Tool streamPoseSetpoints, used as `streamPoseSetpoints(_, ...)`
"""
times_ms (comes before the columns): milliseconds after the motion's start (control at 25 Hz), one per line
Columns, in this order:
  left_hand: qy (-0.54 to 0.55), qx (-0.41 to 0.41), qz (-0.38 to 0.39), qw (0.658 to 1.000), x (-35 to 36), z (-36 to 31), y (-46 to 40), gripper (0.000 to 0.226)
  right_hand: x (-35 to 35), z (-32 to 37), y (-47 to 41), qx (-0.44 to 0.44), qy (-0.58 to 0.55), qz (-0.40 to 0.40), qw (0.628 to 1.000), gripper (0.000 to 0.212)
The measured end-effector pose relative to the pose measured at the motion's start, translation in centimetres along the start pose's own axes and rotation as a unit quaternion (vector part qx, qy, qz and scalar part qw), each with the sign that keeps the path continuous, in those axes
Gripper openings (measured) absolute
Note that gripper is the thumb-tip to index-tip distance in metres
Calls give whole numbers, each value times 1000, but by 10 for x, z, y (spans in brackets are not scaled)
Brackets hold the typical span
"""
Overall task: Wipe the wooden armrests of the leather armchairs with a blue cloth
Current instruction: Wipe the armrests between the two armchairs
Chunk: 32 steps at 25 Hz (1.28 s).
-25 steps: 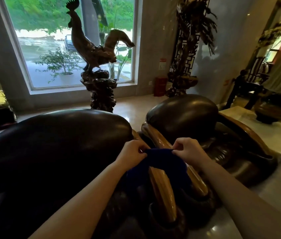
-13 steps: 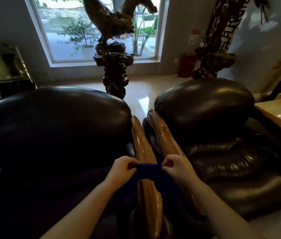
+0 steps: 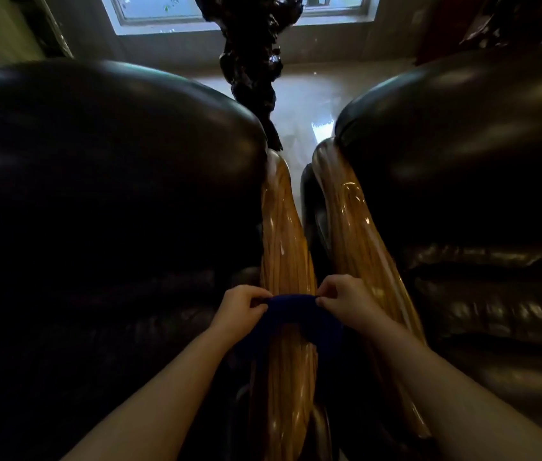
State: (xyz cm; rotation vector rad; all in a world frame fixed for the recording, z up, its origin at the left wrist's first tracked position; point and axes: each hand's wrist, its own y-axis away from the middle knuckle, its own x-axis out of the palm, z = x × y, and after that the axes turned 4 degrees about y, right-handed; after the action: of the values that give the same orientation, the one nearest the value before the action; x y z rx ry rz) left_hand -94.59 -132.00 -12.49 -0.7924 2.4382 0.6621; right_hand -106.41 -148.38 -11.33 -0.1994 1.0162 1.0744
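Two dark leather armchairs stand side by side, the left armchair (image 3: 106, 181) and the right armchair (image 3: 469, 168). Between them run two glossy wooden armrests, the left chair's armrest (image 3: 284, 241) and the right chair's armrest (image 3: 356, 227). A dark blue cloth (image 3: 291, 311) is draped across the left chair's armrest. My left hand (image 3: 239, 309) pinches the cloth's left end and my right hand (image 3: 344, 297) pinches its right end. The cloth's lower part hangs down the sides of the armrest in shadow.
A dark carved wooden pedestal (image 3: 253, 64) stands behind the gap between the chairs, on a shiny pale floor (image 3: 303, 104). A window (image 3: 163, 11) runs along the back wall. Another dark carved piece (image 3: 496, 24) is at the upper right.
My view has tilted down and moved closer over the armrests. Both hands still hold the cloth, which now sits stretched across the left chair's armrest.
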Motion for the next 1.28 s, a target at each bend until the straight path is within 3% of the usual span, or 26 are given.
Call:
streamPoseSetpoints(160, -11, -11, 11, 1000, 13, 21, -60, 25, 18, -26, -63, 18, 8, 16, 1000, 16)
streamPoseSetpoints(400, 1, 51, -79, 996, 20, 32, -108, 23, 25, -35, -128, -3, 6, -61, 998, 8)
streamPoseSetpoints(520, -30, 69, -183, 980, 33, 45, -111, 43, 49, -37, -125, -15, 15, -200, 980, 16)
streamPoseSetpoints(600, -83, 70, -247, 963, 47, 53, -104, 56, 73, -36, -114, -18, 50, -305, 951, 39)
streamPoseSetpoints(640, -106, 71, -248, 960, 57, 55, -99, 58, 84, -33, -110, -10, 55, -312, 948, 50)
streamPoseSetpoints(880, -139, -13, -231, 963, 91, 66, -125, 60, 120, -27, -130, 53, 136, -248, 958, 74)
streamPoseSetpoints(1280, -172, 2, -186, 967, 66, 52, -204, 61, 92, -11, -194, 84, 101, -225, 966, 78)
